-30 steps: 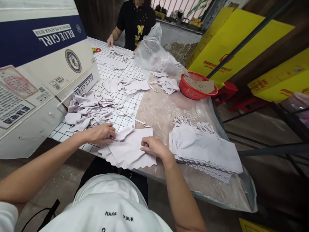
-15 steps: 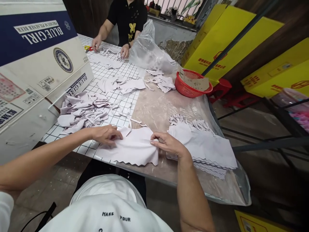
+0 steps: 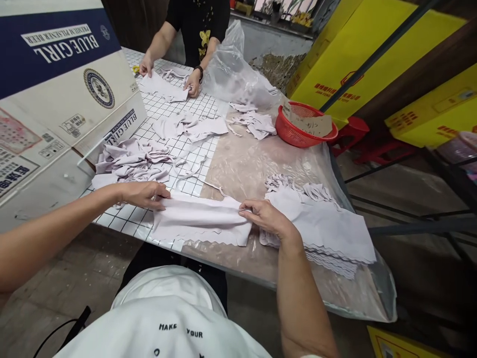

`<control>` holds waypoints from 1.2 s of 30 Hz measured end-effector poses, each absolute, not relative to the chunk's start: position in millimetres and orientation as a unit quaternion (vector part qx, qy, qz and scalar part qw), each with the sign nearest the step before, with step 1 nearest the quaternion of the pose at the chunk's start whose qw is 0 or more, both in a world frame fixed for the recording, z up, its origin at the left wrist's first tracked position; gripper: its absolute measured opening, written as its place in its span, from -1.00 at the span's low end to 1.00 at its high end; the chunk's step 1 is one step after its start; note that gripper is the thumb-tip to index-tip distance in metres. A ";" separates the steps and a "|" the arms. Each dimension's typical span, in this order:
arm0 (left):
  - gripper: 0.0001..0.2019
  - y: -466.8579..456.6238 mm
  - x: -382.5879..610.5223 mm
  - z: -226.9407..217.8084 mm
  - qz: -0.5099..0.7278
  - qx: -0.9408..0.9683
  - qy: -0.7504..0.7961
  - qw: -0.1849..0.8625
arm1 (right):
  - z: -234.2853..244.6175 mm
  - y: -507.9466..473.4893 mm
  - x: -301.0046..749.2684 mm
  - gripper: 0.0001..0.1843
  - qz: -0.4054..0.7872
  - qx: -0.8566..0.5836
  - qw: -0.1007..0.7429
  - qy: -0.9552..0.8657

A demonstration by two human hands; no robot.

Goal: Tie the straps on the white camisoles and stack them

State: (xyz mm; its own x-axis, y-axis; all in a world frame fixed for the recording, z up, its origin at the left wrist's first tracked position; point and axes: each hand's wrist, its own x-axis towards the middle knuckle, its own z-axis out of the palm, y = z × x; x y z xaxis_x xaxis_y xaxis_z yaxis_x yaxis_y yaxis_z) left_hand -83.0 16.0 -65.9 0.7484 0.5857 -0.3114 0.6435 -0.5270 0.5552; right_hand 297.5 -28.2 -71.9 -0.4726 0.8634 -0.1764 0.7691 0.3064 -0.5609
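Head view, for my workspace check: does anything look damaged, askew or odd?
Two things. The beer carton at the left has its BLUE GIRL lettering upside down, and the wall below the window shows a rough, broken-looking patch, unlike the smoother grey around it.

The left hand and right hand grip opposite ends of a pale cloth piece over the table, between a crumpled heap and a layered stack
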 end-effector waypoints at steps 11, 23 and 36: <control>-0.59 -97.5 -76.2 -125.6 0.082 0.716 0.675 0.158 | -107.6 -128.7 258.9 -0.74 0.109 -0.784 0.055 -0.608; -0.46 -110.1 -72.3 -110.4 0.231 0.507 0.678 0.479 | -119.4 -148.5 279.1 -0.73 0.207 -0.797 0.108 -0.557; -0.36 -114.8 -77.5 -110.9 0.226 0.462 0.709 0.482 | -121.1 -144.9 261.0 -0.76 0.202 -0.814 0.045 -0.543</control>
